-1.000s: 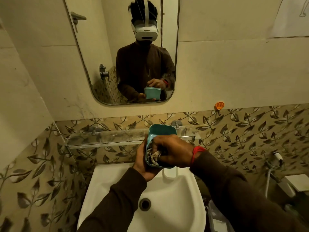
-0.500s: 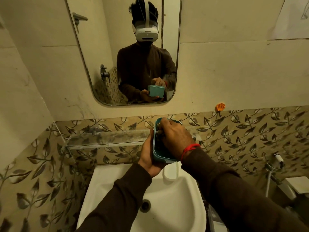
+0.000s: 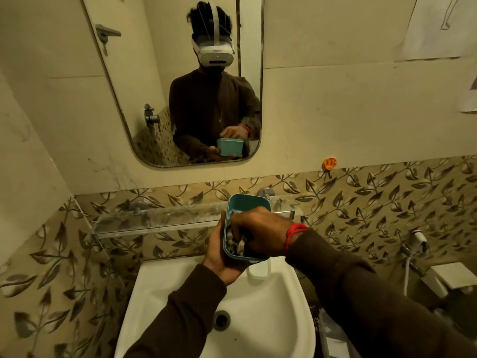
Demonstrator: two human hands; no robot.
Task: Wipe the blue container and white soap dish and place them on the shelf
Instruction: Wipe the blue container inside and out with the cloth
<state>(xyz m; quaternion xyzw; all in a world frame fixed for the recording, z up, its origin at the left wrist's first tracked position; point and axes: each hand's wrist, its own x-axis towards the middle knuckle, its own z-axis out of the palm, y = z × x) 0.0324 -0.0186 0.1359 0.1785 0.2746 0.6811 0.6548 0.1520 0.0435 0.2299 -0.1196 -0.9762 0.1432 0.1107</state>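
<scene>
Above a white sink (image 3: 180,288), the left hand (image 3: 219,257) cups the blue container (image 3: 247,205) from below, grip wrapped around its side. The right hand (image 3: 260,228) reaches inside, fingers bunched on a cloth (image 3: 236,245). Behind them runs a glass shelf (image 3: 154,218).

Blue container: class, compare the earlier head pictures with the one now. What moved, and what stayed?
The right hand slid its cloth from the container's far end, half a second ago, back toward the near end. The container turned to show its opening again. The left hand kept holding it above the sink.
</scene>
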